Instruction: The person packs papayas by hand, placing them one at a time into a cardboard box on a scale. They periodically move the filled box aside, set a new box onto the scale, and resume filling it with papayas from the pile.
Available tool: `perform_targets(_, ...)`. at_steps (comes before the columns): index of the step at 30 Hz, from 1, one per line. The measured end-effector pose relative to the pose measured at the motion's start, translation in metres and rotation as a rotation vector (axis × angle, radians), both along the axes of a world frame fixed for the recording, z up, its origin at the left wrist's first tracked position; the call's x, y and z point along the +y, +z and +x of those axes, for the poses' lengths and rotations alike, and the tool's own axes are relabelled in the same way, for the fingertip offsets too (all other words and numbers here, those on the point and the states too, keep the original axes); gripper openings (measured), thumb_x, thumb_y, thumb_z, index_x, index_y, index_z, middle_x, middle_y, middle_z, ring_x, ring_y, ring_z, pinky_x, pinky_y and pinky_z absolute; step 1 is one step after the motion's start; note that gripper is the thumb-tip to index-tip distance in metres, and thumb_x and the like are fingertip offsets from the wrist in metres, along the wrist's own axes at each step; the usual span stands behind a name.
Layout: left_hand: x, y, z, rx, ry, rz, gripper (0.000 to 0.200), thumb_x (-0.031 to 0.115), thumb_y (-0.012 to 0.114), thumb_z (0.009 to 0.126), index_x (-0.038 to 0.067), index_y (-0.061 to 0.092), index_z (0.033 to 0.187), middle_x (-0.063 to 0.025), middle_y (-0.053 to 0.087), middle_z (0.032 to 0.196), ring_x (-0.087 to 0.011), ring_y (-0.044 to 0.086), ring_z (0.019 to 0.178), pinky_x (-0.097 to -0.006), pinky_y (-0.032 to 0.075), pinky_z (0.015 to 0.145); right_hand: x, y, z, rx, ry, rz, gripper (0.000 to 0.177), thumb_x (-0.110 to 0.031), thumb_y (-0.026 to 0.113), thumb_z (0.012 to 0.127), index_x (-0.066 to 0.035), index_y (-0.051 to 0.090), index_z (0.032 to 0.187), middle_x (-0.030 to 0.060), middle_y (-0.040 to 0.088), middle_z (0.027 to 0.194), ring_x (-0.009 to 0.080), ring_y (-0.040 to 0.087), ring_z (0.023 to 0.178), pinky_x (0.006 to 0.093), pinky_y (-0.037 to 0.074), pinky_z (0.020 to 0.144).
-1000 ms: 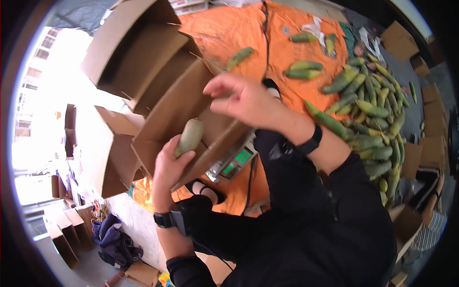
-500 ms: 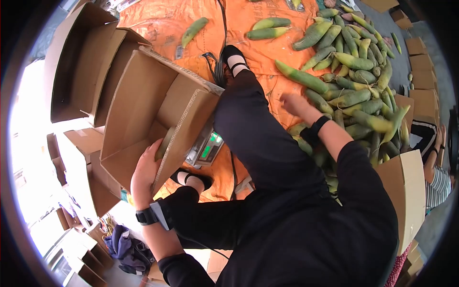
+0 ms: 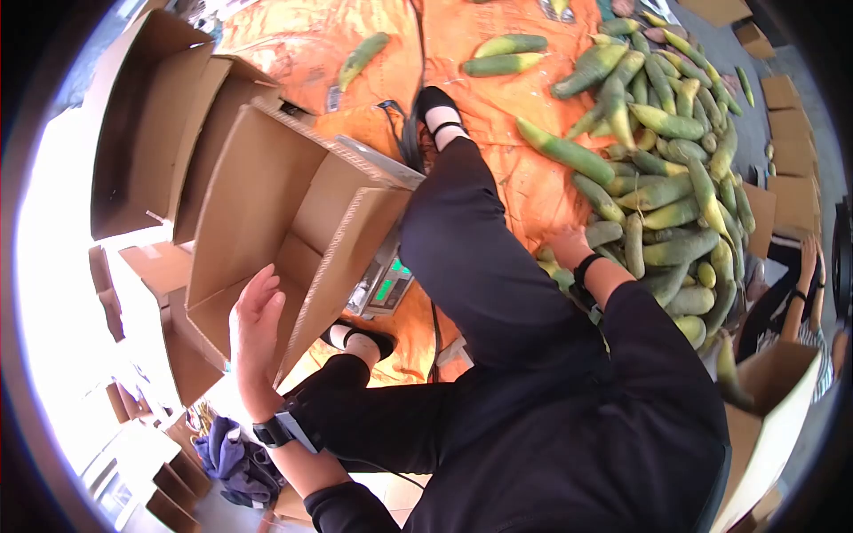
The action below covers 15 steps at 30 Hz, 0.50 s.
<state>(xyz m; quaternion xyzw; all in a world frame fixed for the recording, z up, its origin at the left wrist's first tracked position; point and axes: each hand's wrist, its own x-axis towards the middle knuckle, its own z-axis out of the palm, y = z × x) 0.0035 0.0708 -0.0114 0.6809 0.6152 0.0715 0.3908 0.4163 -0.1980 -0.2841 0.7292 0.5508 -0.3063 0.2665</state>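
Observation:
My left hand (image 3: 256, 320) is raised at the near edge of a cardboard box (image 3: 258, 178), fingers apart and holding nothing. The box is tilted with its opening toward me and rests by a digital scale (image 3: 384, 286) with lit green digits. Part of its inside is hidden behind the near wall. My right hand (image 3: 567, 247) reaches down, fingers loosely spread, at the left edge of a heap of long green radishes (image 3: 662, 191). Its fingertips are over the orange sheet (image 3: 524, 191), close to a radish (image 3: 606, 233); part of the hand is blurred.
Cardboard boxes (image 3: 147, 133) stand at the left. Separate radishes (image 3: 503, 63) lie on the sheet ahead. A black cable (image 3: 409, 133) runs by my foot. At the right, a box (image 3: 773, 400) holds a radish (image 3: 727, 369), near another person's hands (image 3: 813, 262).
My left hand has come off the radish inside the box and lifted out. My right hand has lowered to the heap's edge. The box at the right now shows its opening.

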Motion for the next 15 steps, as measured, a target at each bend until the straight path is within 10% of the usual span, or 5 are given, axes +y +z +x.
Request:
perform_targets(7,-0.001,0.005,0.000,-0.001,-0.021,0.025,0.040,0.006,0.059,0.084,0.003,0.056,0.124,-0.0149,0.064,0.111,-0.0218,0.062,0.098,-0.0315,0.049,0.085,-0.016,-0.044,0.007,-0.180,0.042,-0.028,0.025,-0.019,0.049,0.089,-0.017,0.060,0.112,0.0046,0.060,0.114,0.0228,0.053,0.113,0.0580,0.028,0.096)
perform_targets(15,-0.003,0.012,0.004,-0.013,-0.059,0.116,0.037,0.008,0.062,0.084,0.003,0.058,0.120,-0.0142,0.064,0.106,-0.0212,0.063,0.091,-0.0307,0.050,0.083,0.024,0.009,0.009,-0.141,-0.137,0.039,0.040,-0.015,0.064,0.080,-0.016,0.052,0.119,0.0039,0.054,0.120,0.0234,0.049,0.117,0.0490,0.042,0.091)
